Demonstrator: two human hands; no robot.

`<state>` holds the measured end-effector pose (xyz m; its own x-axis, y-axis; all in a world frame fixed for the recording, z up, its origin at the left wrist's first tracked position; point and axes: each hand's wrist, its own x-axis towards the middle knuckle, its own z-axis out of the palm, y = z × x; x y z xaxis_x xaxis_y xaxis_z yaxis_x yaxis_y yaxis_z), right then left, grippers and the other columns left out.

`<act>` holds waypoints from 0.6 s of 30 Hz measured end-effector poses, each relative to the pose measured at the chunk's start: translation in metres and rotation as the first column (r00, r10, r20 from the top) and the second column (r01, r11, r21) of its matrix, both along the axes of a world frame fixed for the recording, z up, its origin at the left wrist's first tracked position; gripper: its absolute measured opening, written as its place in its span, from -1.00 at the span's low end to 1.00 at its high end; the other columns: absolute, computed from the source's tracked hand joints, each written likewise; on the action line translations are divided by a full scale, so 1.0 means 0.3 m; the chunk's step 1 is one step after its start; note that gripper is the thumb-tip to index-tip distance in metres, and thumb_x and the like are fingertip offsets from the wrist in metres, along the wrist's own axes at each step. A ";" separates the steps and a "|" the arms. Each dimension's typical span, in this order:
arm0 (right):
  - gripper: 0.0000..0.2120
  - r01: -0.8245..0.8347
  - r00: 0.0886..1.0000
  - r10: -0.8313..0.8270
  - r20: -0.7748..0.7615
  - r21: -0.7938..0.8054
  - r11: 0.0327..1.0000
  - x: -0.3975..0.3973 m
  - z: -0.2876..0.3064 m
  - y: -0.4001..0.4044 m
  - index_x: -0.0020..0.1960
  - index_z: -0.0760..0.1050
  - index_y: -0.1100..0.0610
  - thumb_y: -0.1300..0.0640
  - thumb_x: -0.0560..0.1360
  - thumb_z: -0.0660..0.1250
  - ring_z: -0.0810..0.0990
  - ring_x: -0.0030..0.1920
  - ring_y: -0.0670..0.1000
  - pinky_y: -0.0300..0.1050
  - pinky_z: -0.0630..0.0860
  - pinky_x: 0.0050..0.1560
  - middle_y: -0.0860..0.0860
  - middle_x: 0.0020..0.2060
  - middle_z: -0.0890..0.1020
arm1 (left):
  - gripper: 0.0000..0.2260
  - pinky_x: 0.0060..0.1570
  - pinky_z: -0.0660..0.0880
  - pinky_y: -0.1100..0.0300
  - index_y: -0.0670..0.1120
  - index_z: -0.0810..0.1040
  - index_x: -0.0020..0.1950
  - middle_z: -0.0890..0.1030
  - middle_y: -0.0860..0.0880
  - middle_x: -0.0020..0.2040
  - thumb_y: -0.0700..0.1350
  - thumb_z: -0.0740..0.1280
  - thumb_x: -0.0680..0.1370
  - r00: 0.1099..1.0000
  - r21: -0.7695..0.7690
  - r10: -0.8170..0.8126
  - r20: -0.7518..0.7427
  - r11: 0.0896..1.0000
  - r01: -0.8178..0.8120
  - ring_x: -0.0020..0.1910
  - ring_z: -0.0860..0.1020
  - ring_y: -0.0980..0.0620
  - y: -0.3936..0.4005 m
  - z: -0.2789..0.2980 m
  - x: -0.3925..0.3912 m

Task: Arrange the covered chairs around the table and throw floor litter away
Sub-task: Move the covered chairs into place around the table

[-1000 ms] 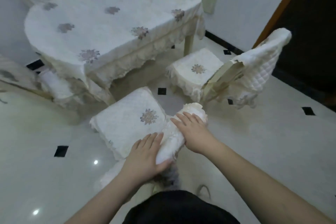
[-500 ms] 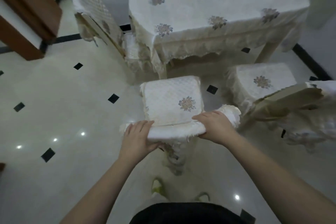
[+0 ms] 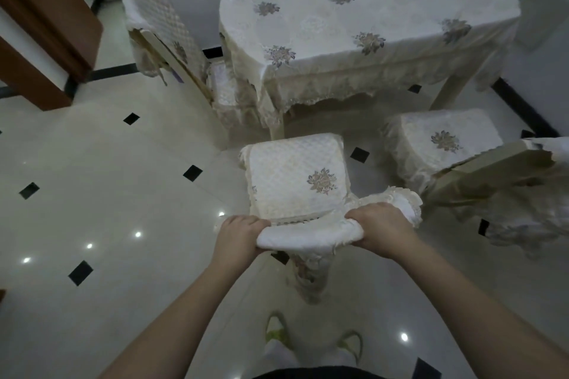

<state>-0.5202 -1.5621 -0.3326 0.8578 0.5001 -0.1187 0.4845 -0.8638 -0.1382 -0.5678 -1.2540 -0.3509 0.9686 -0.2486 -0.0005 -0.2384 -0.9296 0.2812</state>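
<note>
Chair point(image 3: 295, 181) still before table point(image 3: 369, 18), arms reaching forward, left hand point(image 3: 238, 235) and right hand point(image 3: 380, 229) now curled tighter, gripping chair's covered backrest top

One oval worktop point(image 3: 369, 18) under a cream flower-embroidered cloth. Three chairs in quilted cream covers plainly seen: one mid-floor point(image 3: 295, 175), one at the worktop's left end point(image 3: 166, 37), one at right point(image 3: 443, 144); a possible fourth chair back behind the worktop, too cropped to tell. Two bare hands, left point(image 3: 238, 235) and right point(image 3: 381, 229). Two yellow-green slippers point(image 3: 277, 332). Black diamond floor tiles point(image 3: 192, 172): about ten visible.
</note>
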 end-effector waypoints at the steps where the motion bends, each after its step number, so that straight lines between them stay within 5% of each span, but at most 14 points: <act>1: -0.70 0.003 1.000 -0.003 -0.006 -0.001 1.000 -0.010 -0.001 -0.002 -0.17 0.55 -0.03 -0.24 0.31 0.33 0.61 -0.18 0.06 -0.11 0.31 -0.25 -0.04 -0.24 0.66 | -0.71 -0.17 0.54 0.10 -0.03 0.68 -0.16 0.66 -0.01 -0.29 -0.06 0.60 0.17 1.000 -0.002 -0.017 0.013 1.000 0.017 -0.31 0.62 -0.07 0.000 -0.002 -0.003; 18: -0.69 0.145 0.989 -0.146 -0.015 -0.074 0.987 -0.058 0.033 -0.086 -0.11 0.49 -0.04 -0.26 0.35 0.27 0.59 -0.12 0.01 -0.11 0.27 -0.24 -0.07 -0.18 0.64 | -0.76 -0.21 0.50 0.19 0.02 0.64 -0.23 0.64 0.07 -0.32 -0.15 0.54 0.14 0.979 -0.061 -0.198 0.041 0.978 0.200 -0.32 0.60 0.01 -0.071 0.020 0.133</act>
